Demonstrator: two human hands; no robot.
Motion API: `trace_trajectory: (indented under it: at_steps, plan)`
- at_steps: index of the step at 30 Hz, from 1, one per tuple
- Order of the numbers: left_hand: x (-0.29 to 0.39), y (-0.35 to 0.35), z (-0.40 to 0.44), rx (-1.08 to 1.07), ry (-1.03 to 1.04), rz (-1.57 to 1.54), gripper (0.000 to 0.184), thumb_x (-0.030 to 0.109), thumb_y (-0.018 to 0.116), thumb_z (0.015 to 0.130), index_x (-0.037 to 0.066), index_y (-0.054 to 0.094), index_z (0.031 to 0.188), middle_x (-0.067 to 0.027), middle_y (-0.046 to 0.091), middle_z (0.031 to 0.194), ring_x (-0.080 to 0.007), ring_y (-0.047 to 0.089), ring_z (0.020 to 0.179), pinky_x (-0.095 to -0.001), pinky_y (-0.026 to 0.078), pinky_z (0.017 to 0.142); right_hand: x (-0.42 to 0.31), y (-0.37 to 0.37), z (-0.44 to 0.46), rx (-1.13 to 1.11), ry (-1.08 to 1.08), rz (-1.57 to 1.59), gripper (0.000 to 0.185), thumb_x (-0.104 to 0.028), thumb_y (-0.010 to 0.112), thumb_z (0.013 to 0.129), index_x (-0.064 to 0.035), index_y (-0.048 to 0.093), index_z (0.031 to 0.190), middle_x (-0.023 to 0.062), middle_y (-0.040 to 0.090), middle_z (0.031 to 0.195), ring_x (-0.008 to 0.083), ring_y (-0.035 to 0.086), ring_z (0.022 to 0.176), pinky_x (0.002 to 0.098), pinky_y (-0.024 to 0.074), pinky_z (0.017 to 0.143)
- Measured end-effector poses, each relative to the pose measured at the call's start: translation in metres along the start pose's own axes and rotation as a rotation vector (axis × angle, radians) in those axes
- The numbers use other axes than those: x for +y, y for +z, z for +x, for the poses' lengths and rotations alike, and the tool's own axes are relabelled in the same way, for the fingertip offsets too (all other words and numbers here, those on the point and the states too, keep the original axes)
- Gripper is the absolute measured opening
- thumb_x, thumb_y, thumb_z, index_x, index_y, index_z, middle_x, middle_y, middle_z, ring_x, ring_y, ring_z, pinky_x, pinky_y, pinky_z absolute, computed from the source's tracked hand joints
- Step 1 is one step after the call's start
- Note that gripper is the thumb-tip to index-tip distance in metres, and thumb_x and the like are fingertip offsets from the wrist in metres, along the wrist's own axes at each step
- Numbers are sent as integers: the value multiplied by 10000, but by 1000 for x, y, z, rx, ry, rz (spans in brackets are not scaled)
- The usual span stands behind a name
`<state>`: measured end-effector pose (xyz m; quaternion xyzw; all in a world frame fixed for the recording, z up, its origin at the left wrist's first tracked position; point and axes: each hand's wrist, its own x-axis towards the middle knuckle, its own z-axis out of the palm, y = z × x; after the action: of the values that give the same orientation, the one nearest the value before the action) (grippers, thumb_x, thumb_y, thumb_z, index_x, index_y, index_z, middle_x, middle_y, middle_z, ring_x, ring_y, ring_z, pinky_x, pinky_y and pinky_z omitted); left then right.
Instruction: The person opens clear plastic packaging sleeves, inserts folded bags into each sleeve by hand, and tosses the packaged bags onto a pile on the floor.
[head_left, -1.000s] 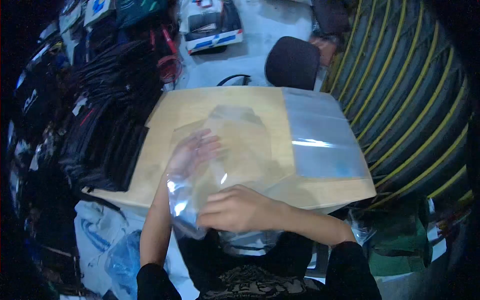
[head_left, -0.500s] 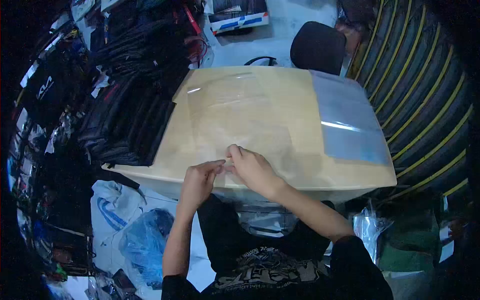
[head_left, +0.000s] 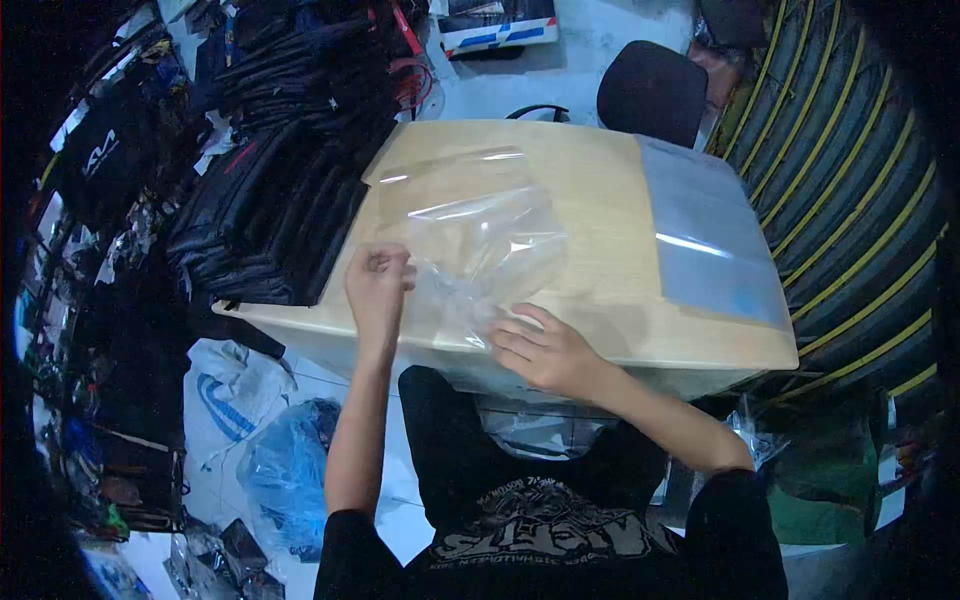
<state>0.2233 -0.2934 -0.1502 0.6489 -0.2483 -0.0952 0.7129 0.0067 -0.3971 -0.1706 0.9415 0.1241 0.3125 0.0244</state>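
Observation:
A clear plastic bag [head_left: 490,235] lies on the pale wooden tabletop [head_left: 600,240], its near end crumpled and lifted between my hands. My left hand [head_left: 378,285] is closed, fingers curled, at the left edge of the bag; the exact grip is blurred. At the bag's near right corner, my right hand [head_left: 545,348] has its fingertips on the film, thumb held above the other fingers. To the right on the table is a flat stack of clear plastic sheets or bags [head_left: 705,235], bluish and shiny.
Folded black fabric pieces [head_left: 270,220] are piled at the table's left edge. Beyond the far edge stands a dark chair back [head_left: 652,92]. Black pieces with yellow edging [head_left: 830,180] line the right side. A blue plastic bag [head_left: 290,470] sits on the floor at left.
My hands have moved apart, the left up and left, the right to the right and slightly down. The clear bag has lifted and crumpled between them. The camera view has shifted slightly.

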Motion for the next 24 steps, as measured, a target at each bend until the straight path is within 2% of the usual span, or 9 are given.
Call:
trace_trajectory:
  at_steps: [2,4,8,12,15,17,20,21,24]
  plan:
    - [3,17,-5,23,158,22,83,58,593,871,-20,571,887,-89,622,796,-137,611,646,-261,487,530,-3,-4,-5,-149,68,11,163,-142,573,841,-66,608,981,112,658,1028,246,640,939,409,504,791]
    - [4,33,-14,34,335,76,93,65,604,870,-19,571,889,-99,626,801,-142,617,647,-272,486,526,-11,-23,8,-293,376,100,231,-181,549,881,-43,574,1064,134,663,868,305,645,756,436,509,672]
    - [26,43,-45,-203,567,380,83,56,596,866,-17,569,897,-128,626,835,-212,622,631,-305,493,556,7,-29,15,-390,806,46,368,-245,525,918,-8,500,1198,166,632,646,405,595,531,499,491,547]
    - [16,48,-59,-485,1013,474,164,41,647,770,41,597,926,-96,622,863,-258,613,759,-353,479,680,37,-10,11,-212,624,252,308,-123,534,845,7,582,1120,163,652,708,381,645,695,470,528,649]
    - [21,52,-70,-386,1033,523,220,47,686,711,53,610,918,-78,623,883,-267,600,790,-362,472,707,44,12,25,275,439,547,379,-166,558,856,20,560,1187,144,678,863,302,665,774,375,518,752]
    - [22,51,-72,-369,1060,496,232,53,680,697,45,608,918,-85,610,886,-255,595,805,-367,471,706,33,20,31,442,837,1178,476,-232,527,910,12,458,1314,131,676,963,210,639,920,282,467,854]
    - [27,51,-85,-463,1075,413,227,45,672,686,29,608,902,-91,610,878,-250,595,817,-375,477,692,46,28,46,310,1133,845,538,-314,487,939,18,399,1354,134,678,934,214,639,895,278,474,833]
    - [18,51,-91,-542,1096,393,219,37,655,683,16,604,895,-102,606,892,-261,597,835,-378,484,690,62,48,42,239,1213,603,520,-366,483,927,55,503,1232,142,676,895,218,640,713,288,499,713]
    - [27,54,-125,-691,1143,224,186,4,651,717,7,604,897,-125,619,922,-282,609,793,-388,500,715,85,11,53,-376,1279,622,478,-377,475,914,66,579,1061,147,660,810,202,614,647,322,494,638]
